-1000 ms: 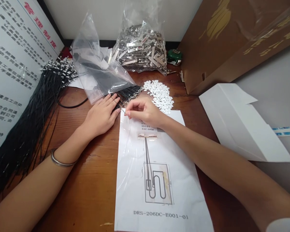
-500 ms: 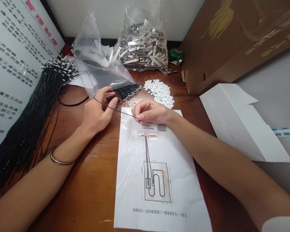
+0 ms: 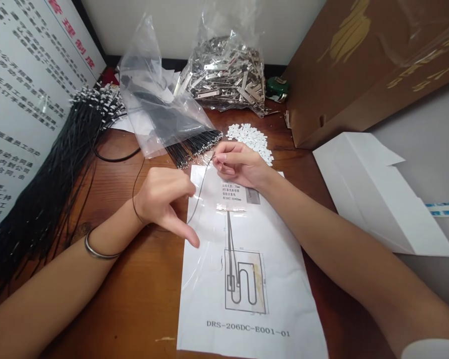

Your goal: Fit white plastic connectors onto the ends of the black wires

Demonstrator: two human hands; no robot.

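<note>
A thin black wire [image 3: 201,192] runs down from my right hand [image 3: 238,163], whose thumb and fingers are pinched on its end above the top of the printed sheet [image 3: 205,279]. The wire curves past my left hand [image 3: 164,199] and loops round behind its back near the wrist. My left hand is open, with the thumb stretched out apart from the bent fingers and nothing gripped between them. Beyond the hands lies a bundle of black wires with metal tips [image 3: 198,144], partly inside a clear plastic bag [image 3: 149,119]. Beside it is a pile of small white plastic pieces [image 3: 252,139].
A large bundle of black wires with white ends [image 3: 56,164] lies at the left by a printed board [image 3: 18,89]. At the back stand a bag of metal strips [image 3: 224,80] and a green tape measure [image 3: 277,89]. A brown box [image 3: 329,89] and folded white card [image 3: 374,194] occupy the right.
My left hand has moved down toward me and turned, its thumb and fingers spreading. My right hand has risen slightly with the wire end. The wire, stretched between the hands before, now hangs curved.
</note>
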